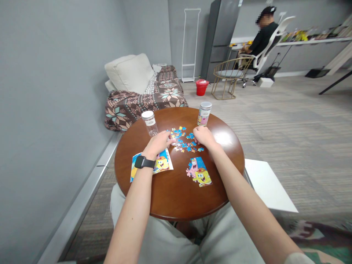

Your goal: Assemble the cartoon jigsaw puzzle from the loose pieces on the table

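Observation:
Loose jigsaw puzzle pieces, mostly blue, lie spread over the middle of the round table. At their left edge is my left hand, its fingers curled toward the thumb; what they may pinch is too small to make out. My right hand is closed at the right edge of the pieces, its fingertips mostly hidden. Closer to me lies a joined puzzle section with a pink and a yellow cartoon figure. Under my left wrist is a printed picture sheet, partly covered by the hand and a black watch.
On the brown table stand a clear jar at the back left and a picture-filled jar behind my right hand. Beyond are a patterned couch, a red bin, a gold chair and a seated person.

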`<state>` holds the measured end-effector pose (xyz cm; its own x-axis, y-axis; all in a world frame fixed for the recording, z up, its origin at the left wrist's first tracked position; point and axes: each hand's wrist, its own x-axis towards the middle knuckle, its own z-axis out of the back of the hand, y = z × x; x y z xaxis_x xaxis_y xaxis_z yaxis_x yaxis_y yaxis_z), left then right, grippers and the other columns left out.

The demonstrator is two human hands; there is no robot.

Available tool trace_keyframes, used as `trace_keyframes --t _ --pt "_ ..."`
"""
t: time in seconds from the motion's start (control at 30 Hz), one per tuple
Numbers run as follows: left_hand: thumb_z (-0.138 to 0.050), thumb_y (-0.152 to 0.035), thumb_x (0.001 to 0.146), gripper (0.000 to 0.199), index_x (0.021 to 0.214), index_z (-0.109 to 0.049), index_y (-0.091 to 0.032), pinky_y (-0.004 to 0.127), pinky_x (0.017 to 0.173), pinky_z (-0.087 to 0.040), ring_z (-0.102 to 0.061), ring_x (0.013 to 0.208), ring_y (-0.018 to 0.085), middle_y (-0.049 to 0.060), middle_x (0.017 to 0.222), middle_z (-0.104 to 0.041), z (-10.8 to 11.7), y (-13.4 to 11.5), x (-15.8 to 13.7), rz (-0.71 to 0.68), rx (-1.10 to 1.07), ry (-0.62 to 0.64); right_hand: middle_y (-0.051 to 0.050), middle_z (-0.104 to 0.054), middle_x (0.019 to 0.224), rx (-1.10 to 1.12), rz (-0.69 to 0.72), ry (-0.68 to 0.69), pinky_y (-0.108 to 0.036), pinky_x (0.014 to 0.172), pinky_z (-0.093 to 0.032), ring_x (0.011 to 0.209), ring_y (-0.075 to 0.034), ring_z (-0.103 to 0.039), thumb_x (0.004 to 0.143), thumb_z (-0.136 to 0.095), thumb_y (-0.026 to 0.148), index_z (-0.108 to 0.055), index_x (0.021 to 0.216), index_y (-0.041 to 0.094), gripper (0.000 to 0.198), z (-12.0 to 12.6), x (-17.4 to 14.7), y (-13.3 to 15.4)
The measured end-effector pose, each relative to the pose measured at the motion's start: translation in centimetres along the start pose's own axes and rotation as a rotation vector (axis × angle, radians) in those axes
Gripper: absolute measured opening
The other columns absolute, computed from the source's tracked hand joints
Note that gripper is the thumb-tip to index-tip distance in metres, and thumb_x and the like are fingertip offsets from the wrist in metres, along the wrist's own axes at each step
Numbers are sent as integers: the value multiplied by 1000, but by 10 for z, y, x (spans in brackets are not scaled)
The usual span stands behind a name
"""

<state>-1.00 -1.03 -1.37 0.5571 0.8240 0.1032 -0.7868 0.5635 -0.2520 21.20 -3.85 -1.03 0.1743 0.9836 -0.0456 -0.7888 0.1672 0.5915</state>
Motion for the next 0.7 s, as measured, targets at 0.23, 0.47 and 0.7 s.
trace_keyframes --t 0.23,0.47,0.7 --pt "-65 -50 85 32 88 -54 -20 29 75 -42 -58 89 20 3 95 -62 -5 -14 2 -169 -37 83 -9 -65 57 -63 -19 -15 -26 67 -44 62 -20 -64 90 -37 26 -66 70 16 37 3 -3 5" --pt "-54 -38 94 20 97 -60 -19 30 82 -43 -57 95 21 5 101 -61 -5 -16 3 -188 21 38 -7 -64 53 -50 6 11 -25 65 -45 54 -18 -62 91 -36 23 -65 68 17 37 2 -2 2" --pt "-41 -16 97 37 115 -71 -27 28 82 -44 -55 90 17 6 96 -55 -12 -39 3 -436 -18 161 -11 -69 68 -84 14 -29 -27 71 -45 72 -22 -67 91 -37 25 -68 80 16 35 0 -1 3"
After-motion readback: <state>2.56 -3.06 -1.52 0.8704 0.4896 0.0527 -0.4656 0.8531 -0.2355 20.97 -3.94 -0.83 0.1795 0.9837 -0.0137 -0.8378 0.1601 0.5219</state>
